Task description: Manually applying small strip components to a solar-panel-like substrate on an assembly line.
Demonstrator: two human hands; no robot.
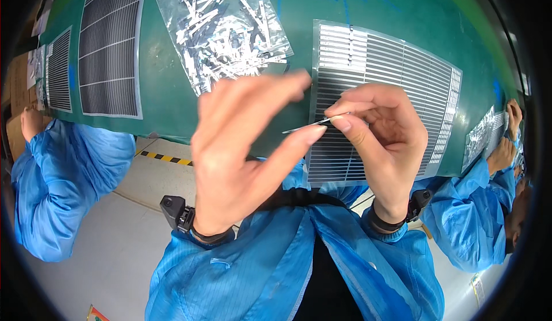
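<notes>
Between the thumb and index finger of my right hand point(394, 134), a thin, narrow strip point(295, 129) is pinched, its free end pointing left. My left hand point(233, 140) is at the strip's left side with fingers spread and somewhat blurred; its thumb tip lies close to the strip, and I cannot tell if they touch. Beneath and beyond my right hand lies a sheet point(402, 68) with rows of dark and light stripes. White pieces fill part of its upper left corner. Past my left hand, a clear plastic bag point(276, 40) holds many small black-and-white strips point(230, 48).
The green table point(164, 99) carries another striped sheet point(111, 50) and a smaller one point(59, 71) to the left. Co-workers in blue sit at both sides, a sleeve point(63, 171) on the left and a sleeve point(471, 211) on the right. Another clear bag point(479, 137) lies at far right.
</notes>
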